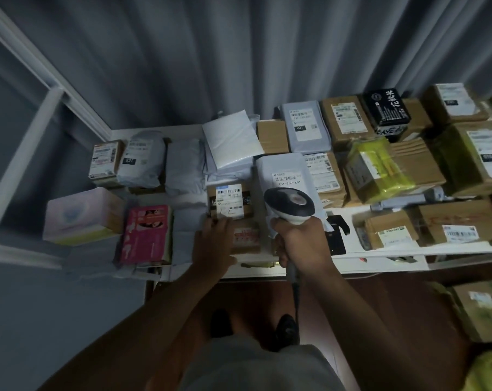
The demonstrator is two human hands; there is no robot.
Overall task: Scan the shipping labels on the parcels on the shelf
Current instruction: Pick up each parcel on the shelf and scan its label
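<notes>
Parcel under left hand, scanner in right hand

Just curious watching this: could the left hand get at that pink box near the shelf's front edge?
Probably yes. The left hand rests on a small brown parcel, and the pink box stands just beside it with nothing between.

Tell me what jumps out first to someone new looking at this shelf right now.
The white handheld scanner at centre, gripped in the right hand, over a grey mailer. Beside it the left hand rests on a small brown box with a barcode label. At far left a bright pink package stands out.
</notes>
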